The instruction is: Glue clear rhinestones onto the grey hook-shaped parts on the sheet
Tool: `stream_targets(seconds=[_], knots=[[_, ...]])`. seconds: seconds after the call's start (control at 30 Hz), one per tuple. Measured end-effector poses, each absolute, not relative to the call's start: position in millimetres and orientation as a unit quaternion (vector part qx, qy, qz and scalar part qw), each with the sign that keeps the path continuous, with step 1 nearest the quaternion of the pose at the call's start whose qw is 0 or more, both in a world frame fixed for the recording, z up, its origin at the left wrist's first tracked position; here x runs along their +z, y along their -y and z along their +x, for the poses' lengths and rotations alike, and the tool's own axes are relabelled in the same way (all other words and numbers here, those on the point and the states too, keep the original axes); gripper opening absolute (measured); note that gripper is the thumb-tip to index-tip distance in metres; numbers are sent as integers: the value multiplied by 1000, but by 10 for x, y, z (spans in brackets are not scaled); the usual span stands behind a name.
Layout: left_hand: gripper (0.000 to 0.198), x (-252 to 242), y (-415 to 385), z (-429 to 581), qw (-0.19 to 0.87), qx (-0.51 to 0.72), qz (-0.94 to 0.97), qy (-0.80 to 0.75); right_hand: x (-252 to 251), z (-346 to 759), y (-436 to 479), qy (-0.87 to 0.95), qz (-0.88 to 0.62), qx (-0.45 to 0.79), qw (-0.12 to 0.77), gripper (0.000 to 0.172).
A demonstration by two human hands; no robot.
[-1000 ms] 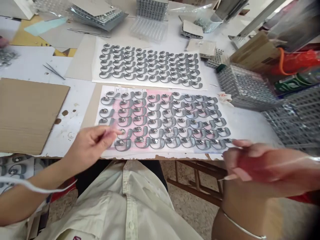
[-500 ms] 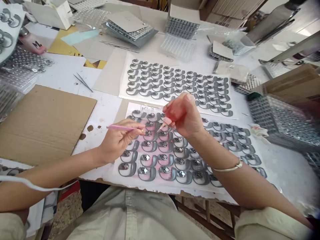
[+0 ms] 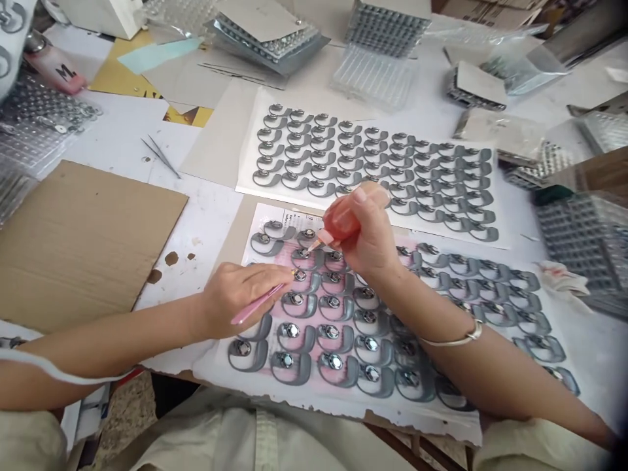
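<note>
One white desk [image 3: 210,209] spreads across the frame. A lower sheet [image 3: 260,212] fills the lower centre, an upper sheet [image 3: 249,147] the upper centre; a brown cardboard piece [image 3: 83,242] lies at left. Near the middle, the right hand [image 3: 370,229] wraps a red squeeze bottle [image 3: 341,219], nozzle aimed down-left; lower left of it, the left hand [image 3: 240,297] pinches a pink stick [image 3: 258,304]. Both tips meet or nearly meet grey rings [image 3: 304,376], rowed on both sheets; contact cannot be told.

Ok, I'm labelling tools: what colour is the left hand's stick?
The stick is pink, clearest in the head view.
</note>
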State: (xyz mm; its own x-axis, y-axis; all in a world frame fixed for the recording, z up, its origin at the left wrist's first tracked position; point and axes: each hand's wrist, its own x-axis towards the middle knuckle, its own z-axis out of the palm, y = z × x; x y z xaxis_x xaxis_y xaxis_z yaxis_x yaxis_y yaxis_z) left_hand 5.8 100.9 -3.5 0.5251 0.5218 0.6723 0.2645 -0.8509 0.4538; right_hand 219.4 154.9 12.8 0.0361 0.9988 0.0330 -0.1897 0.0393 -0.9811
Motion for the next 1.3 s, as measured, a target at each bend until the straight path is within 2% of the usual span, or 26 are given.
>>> stream_targets(seconds=[0.17, 0.4, 0.6, 0.73, 0.9, 1.3], knots=[[25, -60, -986, 45, 131, 398, 885, -203, 207, 2219, -1518, 456, -433, 525, 573, 39], [15, 88, -925, 110, 165, 416, 867, -218, 334, 2216, -1376, 526, -412, 466, 580, 47], [14, 21, -827, 6, 157, 417, 878, -176, 275, 2162, -1148, 557, -433, 455, 544, 37], [15, 6, -792, -37, 99, 398, 903, -125, 205, 2090, -1089, 559, -445, 455, 532, 36], [20, 74, -752, -45, 31, 349, 930, -113, 120, 2069, -1056, 598, -444, 349, 569, 34], [17, 65, -718, 21, 0, 332, 935, -124, 80, 2109, -997, 636, -434, 336, 542, 26]])
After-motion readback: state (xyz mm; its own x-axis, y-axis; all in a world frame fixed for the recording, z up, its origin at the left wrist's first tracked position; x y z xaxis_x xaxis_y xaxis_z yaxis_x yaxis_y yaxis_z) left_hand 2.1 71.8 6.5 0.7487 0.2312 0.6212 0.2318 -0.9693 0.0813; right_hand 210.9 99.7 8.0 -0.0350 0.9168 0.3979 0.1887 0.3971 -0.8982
